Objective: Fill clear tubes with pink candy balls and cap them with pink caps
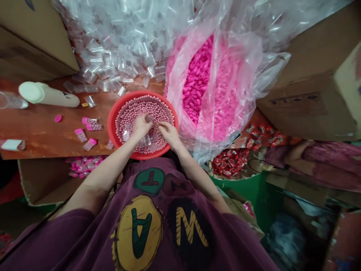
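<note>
Filling step: both hands were in the red bowl (pixel 113 124) of pink beads (pixel 141 109); the left hand (pixel 141 125) pinched a small clear tube (pixel 148 119), the right hand (pixel 168 131) lay spread; capping seemed next

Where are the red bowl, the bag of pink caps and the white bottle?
red bowl (pixel 113 116): head view, bare left rim.
bag of pink caps (pixel 197 82): head view, caps showing through plastic.
white bottle (pixel 50 96): head view, mid-body.

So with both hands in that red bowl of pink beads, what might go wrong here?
The red bowl sits at the table's near edge, heaped with pink beads, so a nudge from the left hand or right hand might spill them. The clear bag of pink caps leans right beside the bowl and could slump into it.
</note>
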Motion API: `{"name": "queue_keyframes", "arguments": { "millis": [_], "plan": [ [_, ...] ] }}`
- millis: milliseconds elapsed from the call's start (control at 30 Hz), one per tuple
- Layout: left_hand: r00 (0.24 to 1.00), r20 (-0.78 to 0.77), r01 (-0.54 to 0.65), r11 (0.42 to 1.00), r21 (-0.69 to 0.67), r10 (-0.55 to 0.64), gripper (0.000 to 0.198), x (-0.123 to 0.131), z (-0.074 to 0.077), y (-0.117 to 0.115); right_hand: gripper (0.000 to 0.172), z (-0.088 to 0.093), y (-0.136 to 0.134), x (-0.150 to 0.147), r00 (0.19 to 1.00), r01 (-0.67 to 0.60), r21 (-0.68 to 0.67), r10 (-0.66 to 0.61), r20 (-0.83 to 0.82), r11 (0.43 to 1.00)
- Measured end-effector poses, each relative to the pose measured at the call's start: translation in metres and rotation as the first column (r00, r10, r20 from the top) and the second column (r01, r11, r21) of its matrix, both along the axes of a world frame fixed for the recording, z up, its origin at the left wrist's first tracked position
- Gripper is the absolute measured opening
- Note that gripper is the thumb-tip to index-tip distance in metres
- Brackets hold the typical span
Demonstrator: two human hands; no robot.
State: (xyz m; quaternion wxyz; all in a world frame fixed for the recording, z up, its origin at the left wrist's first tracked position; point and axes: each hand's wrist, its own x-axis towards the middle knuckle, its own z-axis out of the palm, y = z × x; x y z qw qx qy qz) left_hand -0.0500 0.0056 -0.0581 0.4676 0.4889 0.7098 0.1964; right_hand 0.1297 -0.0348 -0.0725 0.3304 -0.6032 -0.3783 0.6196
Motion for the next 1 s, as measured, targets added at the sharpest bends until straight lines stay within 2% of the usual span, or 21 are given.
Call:
{"name": "queue_keyframes", "arguments": {
  "millis": [67, 100, 167, 267, 333, 400, 467, 533, 633, 700, 767, 867, 1000],
  "plan": [
    [0.966, -0.221, 0.157, 0.985, 0.077, -0.137, 0.032, -0.005, -0.001, 0.000, 0.036, 0.004, 0.007, 0.034, 0.993, 0.072, 0.080, -0.078, 0.083, 0.994],
    [0.944, -0.281, 0.200, 0.977, 0.076, -0.171, 0.036, -0.005, -0.003, 0.000, 0.038, 0.004, 0.013, 0.054, 0.979, 0.126, 0.119, -0.143, 0.148, 0.985],
    [0.938, -0.295, 0.207, 0.977, 0.051, -0.183, 0.037, 0.003, -0.011, 0.000, 0.037, -0.002, 0.031, 0.092, 0.919, 0.197, 0.168, -0.241, 0.313, 0.966],
    [0.952, -0.250, 0.192, 0.981, 0.042, -0.175, 0.032, 0.029, -0.029, -0.001, 0.029, -0.023, 0.068, 0.131, 0.822, 0.147, 0.212, -0.238, 0.517, 0.966],
    [0.966, -0.201, 0.174, 0.983, 0.056, -0.160, 0.030, 0.046, -0.039, 0.000, 0.028, -0.039, 0.094, 0.140, 0.791, 0.088, 0.227, -0.207, 0.576, 0.970],
    [0.982, -0.123, 0.154, 0.986, 0.067, -0.145, 0.032, 0.056, -0.046, 0.002, 0.033, -0.053, 0.116, 0.135, 0.773, 0.085, 0.184, -0.181, 0.608, 0.979],
    [0.989, -0.058, 0.138, 0.989, 0.061, -0.135, 0.029, 0.056, -0.049, 0.004, 0.041, -0.065, 0.132, 0.124, 0.765, 0.122, 0.129, -0.176, 0.619, 0.984],
    [0.995, -0.014, 0.103, 0.993, 0.064, -0.102, 0.024, 0.048, -0.049, 0.004, 0.042, -0.075, 0.140, 0.113, 0.764, 0.163, 0.120, -0.202, 0.613, 0.979],
    [0.994, 0.108, -0.003, 0.998, 0.070, -0.005, 0.045, 0.025, -0.039, -0.003, 0.028, -0.083, 0.139, 0.104, 0.744, 0.187, 0.195, -0.269, 0.612, 0.963],
    [0.965, 0.259, -0.061, 0.997, 0.042, 0.048, 0.056, 0.007, -0.026, -0.012, 0.030, -0.084, 0.134, 0.106, 0.733, 0.163, 0.291, -0.313, 0.604, 0.943],
    [0.904, 0.418, -0.101, 0.995, 0.002, 0.091, 0.060, -0.009, -0.008, -0.023, 0.035, -0.080, 0.124, 0.113, 0.729, 0.139, 0.389, -0.360, 0.582, 0.911],
    [0.781, 0.601, -0.136, 0.985, -0.103, 0.171, 0.054, -0.024, 0.018, -0.036, 0.036, -0.062, 0.105, 0.124, 0.740, 0.148, 0.444, -0.397, 0.543, 0.884],
    [0.641, 0.729, -0.121, 0.969, -0.214, 0.241, 0.048, -0.026, 0.039, -0.040, 0.047, -0.026, 0.075, 0.118, 0.905, 0.144, 0.340, -0.262, 0.335, 0.930]
  ]
}}
